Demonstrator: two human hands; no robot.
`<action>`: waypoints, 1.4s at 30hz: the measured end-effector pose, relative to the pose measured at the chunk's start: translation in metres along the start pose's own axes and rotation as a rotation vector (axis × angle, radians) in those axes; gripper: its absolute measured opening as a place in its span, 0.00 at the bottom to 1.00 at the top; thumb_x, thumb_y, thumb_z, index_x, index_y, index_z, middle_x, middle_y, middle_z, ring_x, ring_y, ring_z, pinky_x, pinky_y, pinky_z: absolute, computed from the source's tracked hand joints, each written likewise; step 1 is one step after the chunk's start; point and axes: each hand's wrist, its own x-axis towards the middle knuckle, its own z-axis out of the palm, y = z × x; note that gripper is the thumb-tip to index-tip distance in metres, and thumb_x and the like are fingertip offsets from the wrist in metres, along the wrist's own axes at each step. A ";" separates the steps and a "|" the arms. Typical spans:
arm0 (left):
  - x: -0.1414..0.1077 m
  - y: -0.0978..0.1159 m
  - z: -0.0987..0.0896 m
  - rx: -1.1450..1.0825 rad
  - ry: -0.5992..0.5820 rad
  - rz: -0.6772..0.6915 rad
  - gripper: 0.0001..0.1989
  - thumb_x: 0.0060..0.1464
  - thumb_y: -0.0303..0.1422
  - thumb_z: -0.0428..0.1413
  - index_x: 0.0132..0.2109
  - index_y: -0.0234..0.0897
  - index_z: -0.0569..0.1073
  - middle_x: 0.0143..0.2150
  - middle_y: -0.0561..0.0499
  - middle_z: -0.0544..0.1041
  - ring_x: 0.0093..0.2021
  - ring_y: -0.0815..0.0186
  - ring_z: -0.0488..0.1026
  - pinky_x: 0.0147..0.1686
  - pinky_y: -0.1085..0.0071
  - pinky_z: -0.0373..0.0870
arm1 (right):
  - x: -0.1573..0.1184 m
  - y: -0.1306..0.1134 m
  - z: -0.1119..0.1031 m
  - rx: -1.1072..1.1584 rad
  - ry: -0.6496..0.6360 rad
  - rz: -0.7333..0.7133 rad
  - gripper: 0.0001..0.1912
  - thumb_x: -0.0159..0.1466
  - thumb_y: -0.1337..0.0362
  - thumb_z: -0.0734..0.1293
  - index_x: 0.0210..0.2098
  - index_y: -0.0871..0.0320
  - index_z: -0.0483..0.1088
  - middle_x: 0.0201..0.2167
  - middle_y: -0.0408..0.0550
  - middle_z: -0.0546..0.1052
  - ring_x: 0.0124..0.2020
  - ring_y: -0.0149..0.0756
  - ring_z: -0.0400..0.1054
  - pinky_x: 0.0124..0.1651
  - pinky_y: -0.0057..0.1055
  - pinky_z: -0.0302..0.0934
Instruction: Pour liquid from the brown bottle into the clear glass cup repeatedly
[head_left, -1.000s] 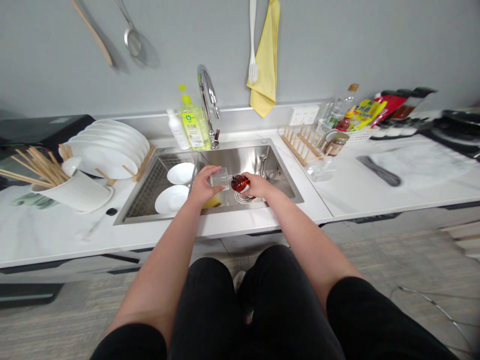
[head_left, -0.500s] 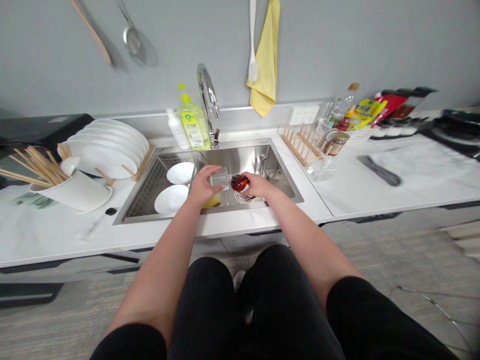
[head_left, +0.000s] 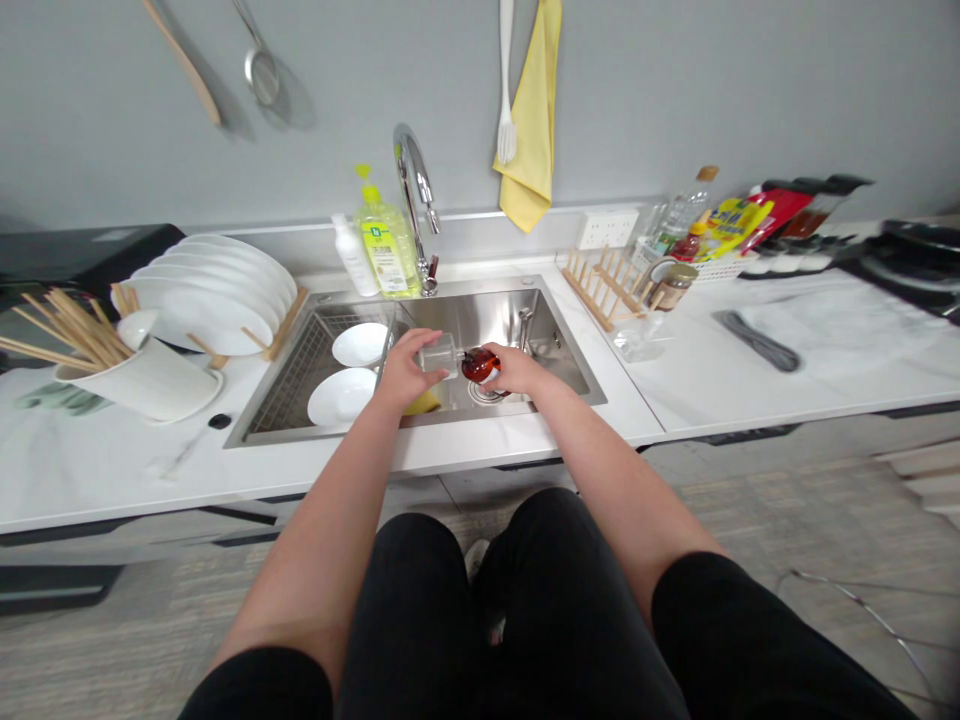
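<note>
Over the sink's front part, my left hand point(head_left: 405, 372) is wrapped round a small clear cup point(head_left: 439, 356). My right hand point(head_left: 517, 370) grips a bottle of reddish-brown liquid point(head_left: 481, 366), which lies tilted with its narrow neck pointing left at the cup. Neck and cup are very close; I cannot tell whether they touch or whether liquid flows. Beneath my left hand, part of a yellow cloth point(head_left: 421, 404) shows in the steel sink point(head_left: 480, 305). Two white bowls point(head_left: 341, 396) sit in the wire basket on the sink's left side.
A chrome faucet point(head_left: 414, 190) rises behind the sink, beside a dish soap bottle point(head_left: 386, 245). Left stand white plates point(head_left: 210, 290) in a rack and a white chopstick holder point(head_left: 150, 380). To the right are a wooden rack point(head_left: 607, 288), a jar point(head_left: 675, 287) and several bottles.
The view has shifted very slightly. Both hands, the cup and the tilted bottle stay practically where they were.
</note>
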 end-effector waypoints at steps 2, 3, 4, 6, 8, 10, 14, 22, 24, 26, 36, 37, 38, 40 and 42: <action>0.000 0.000 0.000 -0.001 0.002 0.003 0.35 0.50 0.41 0.76 0.65 0.45 0.82 0.60 0.43 0.80 0.56 0.51 0.81 0.59 0.50 0.81 | 0.000 0.001 0.000 0.004 0.000 -0.001 0.38 0.51 0.67 0.85 0.60 0.51 0.79 0.52 0.46 0.87 0.50 0.46 0.82 0.55 0.37 0.72; 0.000 0.000 0.000 0.000 0.002 0.001 0.35 0.50 0.41 0.76 0.65 0.45 0.82 0.60 0.43 0.80 0.56 0.51 0.81 0.59 0.50 0.81 | 0.000 0.001 0.000 0.006 -0.001 -0.002 0.38 0.51 0.67 0.85 0.60 0.51 0.79 0.52 0.46 0.87 0.50 0.46 0.82 0.55 0.37 0.72; 0.000 0.001 0.000 0.001 0.001 -0.003 0.35 0.50 0.41 0.76 0.65 0.45 0.82 0.60 0.43 0.80 0.56 0.51 0.81 0.59 0.50 0.81 | 0.000 0.002 0.001 0.008 -0.001 -0.004 0.38 0.51 0.67 0.85 0.60 0.51 0.79 0.52 0.46 0.87 0.50 0.46 0.82 0.55 0.37 0.73; 0.000 0.001 0.000 0.005 -0.001 -0.006 0.35 0.49 0.40 0.76 0.65 0.45 0.82 0.61 0.43 0.80 0.55 0.52 0.81 0.59 0.50 0.81 | 0.000 0.003 0.001 0.010 0.000 -0.010 0.38 0.51 0.66 0.85 0.61 0.52 0.79 0.52 0.46 0.87 0.50 0.46 0.82 0.55 0.38 0.73; 0.000 0.001 0.000 0.002 -0.002 0.000 0.35 0.49 0.39 0.76 0.65 0.44 0.82 0.61 0.43 0.79 0.54 0.52 0.81 0.60 0.50 0.81 | 0.001 0.003 0.001 0.009 -0.002 -0.007 0.39 0.51 0.66 0.86 0.61 0.51 0.79 0.52 0.46 0.87 0.50 0.46 0.82 0.56 0.38 0.73; 0.000 0.001 0.000 -0.005 -0.002 0.005 0.35 0.49 0.38 0.76 0.65 0.44 0.82 0.61 0.43 0.79 0.54 0.53 0.81 0.60 0.50 0.81 | 0.001 0.003 0.001 0.007 -0.003 0.003 0.39 0.50 0.66 0.86 0.61 0.51 0.78 0.52 0.46 0.87 0.50 0.47 0.82 0.56 0.38 0.73; 0.000 0.001 0.001 0.003 -0.002 0.008 0.35 0.49 0.37 0.75 0.65 0.44 0.81 0.61 0.44 0.79 0.56 0.53 0.81 0.61 0.50 0.80 | 0.001 0.002 0.001 -0.008 0.003 0.002 0.39 0.51 0.67 0.86 0.61 0.52 0.78 0.52 0.47 0.87 0.50 0.47 0.82 0.56 0.38 0.73; 0.000 0.005 -0.002 0.012 -0.010 -0.008 0.35 0.49 0.37 0.74 0.65 0.44 0.82 0.60 0.43 0.80 0.57 0.52 0.80 0.63 0.49 0.80 | 0.000 -0.001 -0.001 -0.020 0.002 -0.003 0.39 0.51 0.68 0.86 0.61 0.52 0.79 0.53 0.48 0.87 0.51 0.47 0.83 0.56 0.38 0.72; 0.000 0.006 -0.002 0.012 -0.013 -0.012 0.35 0.49 0.38 0.74 0.66 0.43 0.82 0.60 0.43 0.79 0.58 0.51 0.80 0.64 0.48 0.79 | 0.000 -0.002 -0.001 -0.017 0.008 -0.007 0.39 0.51 0.68 0.86 0.61 0.52 0.79 0.54 0.48 0.87 0.52 0.47 0.83 0.56 0.38 0.72; 0.000 0.007 -0.003 0.005 -0.018 -0.017 0.35 0.49 0.38 0.74 0.66 0.44 0.82 0.61 0.43 0.79 0.57 0.51 0.80 0.64 0.48 0.79 | 0.000 -0.002 -0.001 -0.015 0.015 -0.010 0.39 0.51 0.68 0.86 0.61 0.52 0.79 0.54 0.48 0.87 0.52 0.48 0.83 0.57 0.39 0.72; 0.000 0.005 -0.005 -0.025 -0.034 -0.049 0.36 0.48 0.38 0.76 0.66 0.46 0.83 0.64 0.43 0.79 0.59 0.50 0.81 0.67 0.45 0.77 | -0.001 -0.002 -0.001 -0.009 0.038 -0.042 0.39 0.51 0.69 0.86 0.61 0.52 0.79 0.53 0.48 0.87 0.52 0.48 0.83 0.56 0.38 0.72; 0.001 0.005 -0.005 -0.022 -0.032 -0.048 0.36 0.48 0.38 0.76 0.65 0.45 0.84 0.64 0.43 0.79 0.59 0.50 0.81 0.67 0.45 0.77 | -0.001 -0.003 -0.001 -0.007 0.036 -0.040 0.39 0.51 0.69 0.86 0.61 0.52 0.79 0.53 0.48 0.87 0.52 0.48 0.83 0.57 0.39 0.72; 0.001 0.006 -0.006 -0.018 -0.031 -0.046 0.36 0.48 0.38 0.76 0.65 0.45 0.84 0.64 0.43 0.79 0.59 0.50 0.81 0.67 0.45 0.77 | -0.002 -0.003 -0.001 -0.006 0.035 -0.037 0.39 0.51 0.69 0.86 0.61 0.53 0.79 0.53 0.48 0.87 0.52 0.48 0.83 0.57 0.39 0.72; 0.001 0.006 -0.006 -0.008 -0.030 -0.043 0.36 0.48 0.38 0.76 0.65 0.45 0.84 0.64 0.43 0.79 0.59 0.50 0.81 0.67 0.45 0.77 | -0.002 -0.003 -0.001 -0.002 0.031 -0.033 0.39 0.51 0.68 0.86 0.62 0.53 0.79 0.53 0.48 0.87 0.52 0.48 0.83 0.57 0.39 0.72; 0.001 0.007 -0.006 -0.002 -0.032 -0.044 0.36 0.48 0.38 0.76 0.65 0.45 0.84 0.64 0.43 0.79 0.60 0.50 0.81 0.67 0.45 0.77 | -0.002 -0.004 -0.001 -0.004 0.027 -0.036 0.39 0.51 0.69 0.85 0.62 0.53 0.79 0.54 0.49 0.87 0.52 0.48 0.83 0.57 0.39 0.72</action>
